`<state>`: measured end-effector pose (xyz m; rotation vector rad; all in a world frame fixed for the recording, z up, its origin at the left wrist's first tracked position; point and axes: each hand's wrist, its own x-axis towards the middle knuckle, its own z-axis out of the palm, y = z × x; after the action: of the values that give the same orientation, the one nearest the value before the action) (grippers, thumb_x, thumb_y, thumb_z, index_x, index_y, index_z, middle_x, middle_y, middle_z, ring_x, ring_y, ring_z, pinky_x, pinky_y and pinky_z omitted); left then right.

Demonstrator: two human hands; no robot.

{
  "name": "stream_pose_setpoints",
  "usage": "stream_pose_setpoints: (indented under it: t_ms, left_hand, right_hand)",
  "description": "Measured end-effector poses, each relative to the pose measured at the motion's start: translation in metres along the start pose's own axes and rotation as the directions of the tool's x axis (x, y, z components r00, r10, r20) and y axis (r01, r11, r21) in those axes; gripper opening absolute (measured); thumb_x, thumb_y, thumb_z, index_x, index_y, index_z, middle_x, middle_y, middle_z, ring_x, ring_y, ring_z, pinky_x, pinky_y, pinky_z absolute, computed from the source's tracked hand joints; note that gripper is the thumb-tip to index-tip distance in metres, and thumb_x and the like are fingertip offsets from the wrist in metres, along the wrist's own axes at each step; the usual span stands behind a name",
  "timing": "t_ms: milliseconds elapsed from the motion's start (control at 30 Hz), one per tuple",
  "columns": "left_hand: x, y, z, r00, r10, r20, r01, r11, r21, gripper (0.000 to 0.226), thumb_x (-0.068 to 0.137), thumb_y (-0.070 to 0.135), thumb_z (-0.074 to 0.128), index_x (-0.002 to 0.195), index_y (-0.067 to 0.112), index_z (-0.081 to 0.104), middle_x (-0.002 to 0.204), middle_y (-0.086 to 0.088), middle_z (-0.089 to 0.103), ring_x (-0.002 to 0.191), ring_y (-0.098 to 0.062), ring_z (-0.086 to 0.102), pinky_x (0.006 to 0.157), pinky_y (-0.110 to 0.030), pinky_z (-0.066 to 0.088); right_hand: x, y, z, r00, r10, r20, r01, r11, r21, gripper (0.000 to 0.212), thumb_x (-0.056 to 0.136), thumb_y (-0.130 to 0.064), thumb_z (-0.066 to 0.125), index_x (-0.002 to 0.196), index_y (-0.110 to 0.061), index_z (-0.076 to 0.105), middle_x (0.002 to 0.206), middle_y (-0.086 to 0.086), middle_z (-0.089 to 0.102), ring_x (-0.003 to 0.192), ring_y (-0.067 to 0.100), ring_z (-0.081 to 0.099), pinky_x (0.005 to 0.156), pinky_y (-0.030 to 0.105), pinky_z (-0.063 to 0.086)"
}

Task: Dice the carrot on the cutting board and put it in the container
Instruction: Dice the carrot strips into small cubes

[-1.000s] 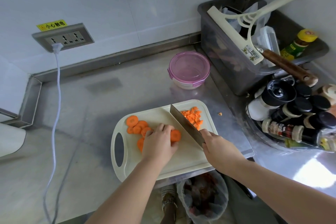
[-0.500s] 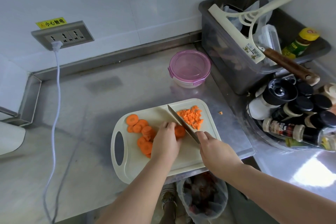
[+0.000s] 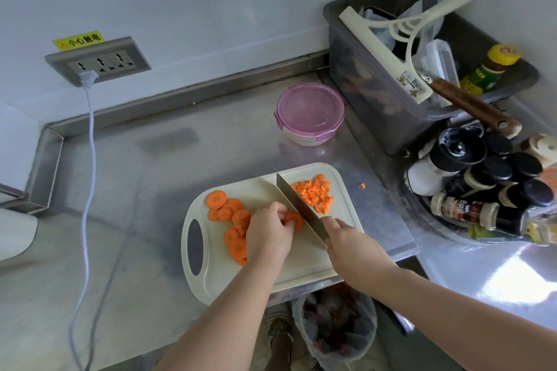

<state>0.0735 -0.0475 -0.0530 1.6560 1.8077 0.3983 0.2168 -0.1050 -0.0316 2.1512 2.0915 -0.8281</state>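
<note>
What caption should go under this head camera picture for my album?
Left hand pinches a carrot slice; right hand holds the knife beside it on the cutting board.

We see a cream plastic cutting board [image 3: 259,187] lying flat, with an oval handle hole at its left end. On its left half lie round orange carrot slices [image 3: 230,214], some flat and some leaning on each other. One lone carrot slice [image 3: 297,221] sits near the middle, and our left hand [image 3: 268,235] holds it with its fingertips. Our right hand [image 3: 352,247] grips a wide steel knife [image 3: 298,205], whose blade stands just right of that slice. Past the blade is a pile of tiny orange carrot cubes [image 3: 315,193]. One small carrot bit [image 3: 362,185] lies off the board. Behind the board stands a round white container with a see-through pink lid [image 3: 310,113] on it.
</note>
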Motion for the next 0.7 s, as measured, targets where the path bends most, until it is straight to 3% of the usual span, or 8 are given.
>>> stream_pose_setpoints:
  t_ms: [100, 167, 200, 333, 467, 700]
  left_hand:
    - [0.001, -0.001, 0.001, 0.999, -0.035, 0.018, 0.035, 0.999, -0.017, 0.022, 0.086, 0.019, 0.065, 0.108, 0.018, 0.063, 0.104, 0.004, 0.066, 0.1, -0.015, 0.061, 0.081, -0.026, 0.047]
    - [0.003, -0.002, 0.001, 0.999, -0.046, 0.026, 0.046, 0.999, -0.006, 0.024, 0.086, 0.02, 0.065, 0.109, 0.018, 0.063, 0.108, 0.004, 0.066, 0.102, -0.015, 0.061, 0.082, -0.026, 0.047]
    - [0.003, -0.002, 0.001, 0.998, -0.05, 0.028, 0.05, 0.999, 0.002, 0.024, 0.086, 0.021, 0.065, 0.11, 0.018, 0.063, 0.109, 0.004, 0.066, 0.103, -0.015, 0.061, 0.083, -0.026, 0.047]
    - [0.003, -0.001, 0.002, 0.998, -0.054, 0.033, 0.055, 0.998, -0.032, 0.015, 0.085, 0.021, 0.065, 0.1, 0.018, 0.065, 0.102, 0.004, 0.069, 0.099, -0.016, 0.063, 0.085, -0.031, 0.051]
    - [0.003, -0.002, 0.001, 0.999, -0.037, 0.028, 0.038, 0.998, -0.04, 0.013, 0.085, 0.02, 0.067, 0.098, 0.017, 0.066, 0.099, 0.002, 0.07, 0.096, -0.016, 0.064, 0.084, -0.034, 0.052]
    - [0.003, -0.004, 0.003, 1.0, -0.023, 0.014, 0.024, 0.999, -0.037, 0.016, 0.085, 0.022, 0.067, 0.099, 0.016, 0.067, 0.099, 0.003, 0.07, 0.096, -0.016, 0.064, 0.084, -0.035, 0.053]
  right_hand:
    - [-0.001, 0.0, -0.007, 0.993, 0.007, -0.116, -0.016, 0.997, -0.079, 0.039, 0.088, -0.002, 0.051, 0.123, -0.015, 0.04, 0.097, -0.005, 0.049, 0.054, 0.022, 0.044, 0.038, 0.02, 0.022]
    - [-0.008, -0.005, -0.011, 0.979, -0.062, -0.194, 0.034, 0.989, -0.146, 0.051, 0.066, 0.003, 0.07, 0.109, -0.014, 0.048, 0.082, -0.004, 0.051, 0.036, 0.017, 0.024, 0.034, 0.019, 0.006]
    - [-0.011, -0.008, -0.013, 0.982, -0.075, -0.175, 0.046, 0.985, -0.164, 0.053, 0.064, 0.004, 0.07, 0.109, -0.013, 0.048, 0.079, -0.004, 0.046, 0.036, 0.014, 0.017, 0.035, 0.019, 0.004]
    - [-0.019, -0.011, -0.005, 0.996, -0.033, -0.085, 0.02, 0.989, -0.148, 0.053, 0.084, 0.003, 0.046, 0.131, -0.018, 0.032, 0.094, -0.006, 0.031, 0.048, 0.014, 0.03, 0.041, 0.025, 0.019]
    - [-0.021, -0.014, -0.004, 0.998, 0.001, -0.055, -0.008, 0.992, -0.127, 0.055, 0.086, 0.001, 0.047, 0.135, -0.019, 0.03, 0.106, -0.003, 0.043, 0.049, 0.013, 0.031, 0.041, 0.024, 0.022]
    - [-0.022, -0.015, -0.003, 1.0, -0.006, -0.022, 0.003, 0.993, -0.121, 0.057, 0.086, 0.001, 0.048, 0.136, -0.019, 0.03, 0.109, -0.002, 0.045, 0.054, 0.016, 0.038, 0.044, 0.023, 0.027]
